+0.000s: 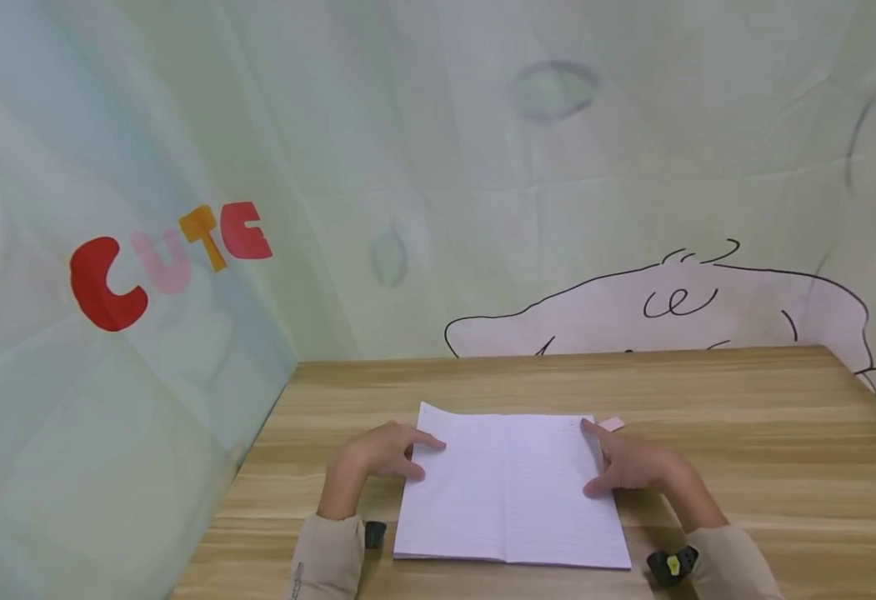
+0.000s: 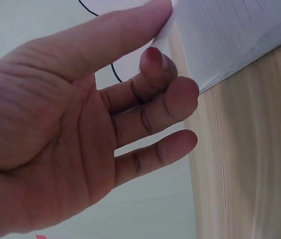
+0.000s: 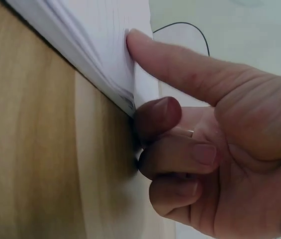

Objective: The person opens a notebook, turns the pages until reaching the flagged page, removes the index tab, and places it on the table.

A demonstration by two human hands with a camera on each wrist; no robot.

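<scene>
An open notebook point(image 1: 471, 500) lies at the lower centre of the frame on a wooden table point(image 1: 325, 396), a small pink piece point(image 1: 613, 424) by its upper right corner. The left hand point(image 1: 387, 450), loosely spread, rests thumb and forefinger on the left page; the right hand point(image 1: 634, 463) lays both on the right page, other fingers curled near the edge, whether pinching I cannot tell.

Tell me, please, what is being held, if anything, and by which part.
The left hand and right hand touch the open notebook near its outer side edges; whether either pinches it cannot be told.
</scene>
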